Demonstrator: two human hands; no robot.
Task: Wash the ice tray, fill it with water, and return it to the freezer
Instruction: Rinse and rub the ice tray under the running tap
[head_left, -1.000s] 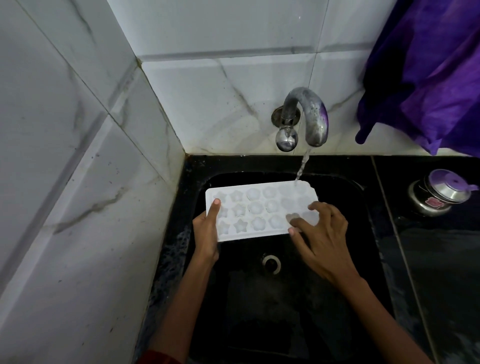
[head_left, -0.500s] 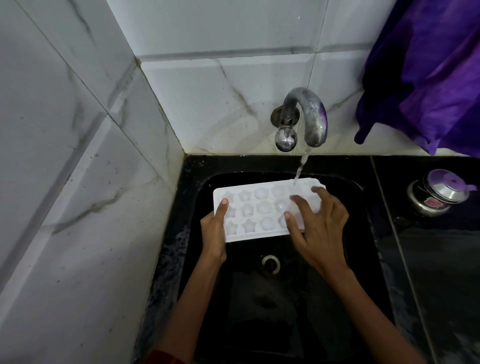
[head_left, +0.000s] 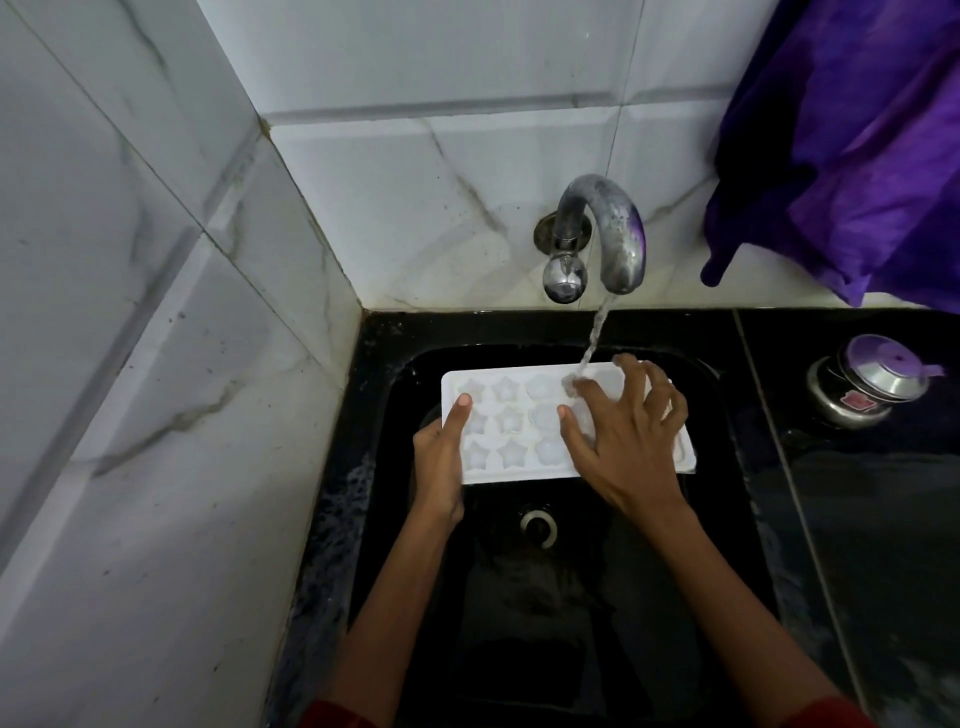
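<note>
Catching tap water (head_left: 592, 343), ice tray (head_left: 511, 423) over sink (head_left: 395, 374), left hand (head_left: 439, 462) gripping edge, right hand (head_left: 623, 441) spread atop

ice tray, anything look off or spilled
Nothing stands out. The ice tray is over the sink under the stream from the tap; left hand grips its edge, fingers of the right hand spread across it.

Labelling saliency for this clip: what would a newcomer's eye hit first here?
The white ice tray stands out against the black sink at centre, with water from the wall tap falling onto its far side. The left hand grips the tray's left end, thumb on top, while the right hand rests spread fingers on its cavities. A purple cloth hangs at top right.
</note>
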